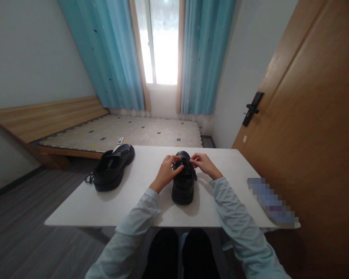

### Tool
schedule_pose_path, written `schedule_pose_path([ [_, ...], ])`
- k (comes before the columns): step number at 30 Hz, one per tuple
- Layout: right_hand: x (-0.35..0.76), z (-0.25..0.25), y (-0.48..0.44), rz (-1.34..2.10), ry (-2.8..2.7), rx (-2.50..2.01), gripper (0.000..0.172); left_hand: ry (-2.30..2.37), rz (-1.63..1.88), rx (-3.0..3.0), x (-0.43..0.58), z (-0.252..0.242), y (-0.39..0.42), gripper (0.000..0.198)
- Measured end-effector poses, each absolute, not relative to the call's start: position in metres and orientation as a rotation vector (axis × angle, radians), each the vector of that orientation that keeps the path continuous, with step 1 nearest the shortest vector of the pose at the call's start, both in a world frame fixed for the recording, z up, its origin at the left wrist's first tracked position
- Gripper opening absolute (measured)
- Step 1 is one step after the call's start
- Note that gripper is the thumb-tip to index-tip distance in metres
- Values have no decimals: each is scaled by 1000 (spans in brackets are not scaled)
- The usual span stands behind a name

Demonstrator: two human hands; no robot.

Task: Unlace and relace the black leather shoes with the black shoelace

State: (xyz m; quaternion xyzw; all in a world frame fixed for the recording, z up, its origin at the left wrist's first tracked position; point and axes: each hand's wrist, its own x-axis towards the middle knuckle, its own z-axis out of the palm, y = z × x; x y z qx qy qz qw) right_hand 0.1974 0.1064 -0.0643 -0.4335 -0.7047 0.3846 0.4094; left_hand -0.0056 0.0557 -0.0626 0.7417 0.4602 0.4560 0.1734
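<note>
Long, creased pale-blue sleeves [238, 217] are worn with apparently black trousers [163, 255].

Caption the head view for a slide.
Left hand and right hand at the laces of a black shoe, another shoe on the white table.

A shoe [182, 192] stands on the table [148, 162] between my left hand [167, 172] and right hand [205, 164], with a second shoe [112, 176] farther left. Beyond the table I see the bed [151, 131], then the window [164, 50] between curtains [116, 58]; the door [317, 116] stands right.
</note>
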Motion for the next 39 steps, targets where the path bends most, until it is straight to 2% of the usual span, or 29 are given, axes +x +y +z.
schedule_pose_path([
  [15,192,-59,105,1031,-1630,-1011,33,1312,1310,2108,-6,-64,57,23],
  [30,197,-37,83,1278,-1352,-788,39,1332,1293,2132,-6,-64,56,23],
  [39,206,-22,79,1144,-1259,-777,34,1340,1308,2103,-7,-63,56,27],
])
